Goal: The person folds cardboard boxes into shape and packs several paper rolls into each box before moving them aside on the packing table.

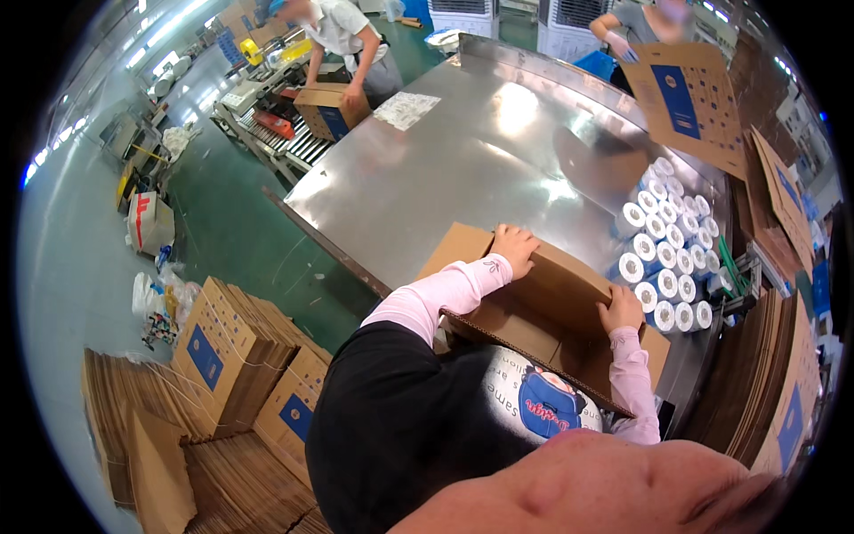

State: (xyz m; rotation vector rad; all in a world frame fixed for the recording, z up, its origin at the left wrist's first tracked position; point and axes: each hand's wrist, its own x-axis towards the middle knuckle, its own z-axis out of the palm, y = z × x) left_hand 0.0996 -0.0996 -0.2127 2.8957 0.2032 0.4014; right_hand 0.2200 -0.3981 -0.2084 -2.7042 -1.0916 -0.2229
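Observation:
An open-topped brown cardboard box (559, 301) stands at the near edge of the metal table, close against my body. Its inside shows bare cardboard, and flaps stick out at its left and right ends. My left hand (516, 251) grips the far wall's upper edge near the left corner, fingers bent over it. Toward the right end of that same wall, my right hand (622, 310) is hooked over the edge, its thumb side partly hidden. Right of the box stand several white-topped cylindrical containers (665, 254) in close rows on the table.
The shiny metal table (427, 187) has a raised rim at the back. Flat cartons lie stacked at lower left (236, 356) and right (765, 374). One co-worker handles a closed carton (331, 110) beside a roller conveyor (307, 147); another holds up a flattened carton (689, 102).

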